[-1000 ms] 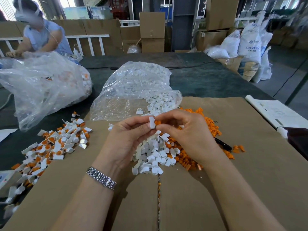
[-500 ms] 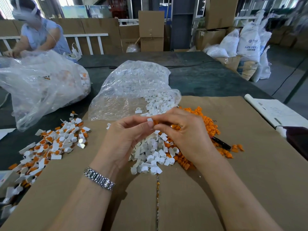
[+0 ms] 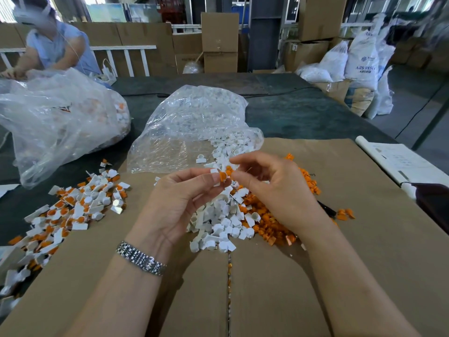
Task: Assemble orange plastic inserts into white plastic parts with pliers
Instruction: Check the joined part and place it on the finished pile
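Orange-filled white part [image 3: 220,177] stays pinched by the left hand [image 3: 179,203], while the right hand [image 3: 274,193] has let go, fingers loose.

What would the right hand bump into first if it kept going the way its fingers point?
Probably the orange-and-white piece pinched by the left hand. The right hand points left at it, fingertips almost touching, though depth is hard to judge.

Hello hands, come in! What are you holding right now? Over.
Left hand pinches small white plastic part with orange plastic insert seated. Right hand beside it, fingers loosely curled, empty. Black-handled pliers idle on brown cardboard sheet. Nothing in the way.
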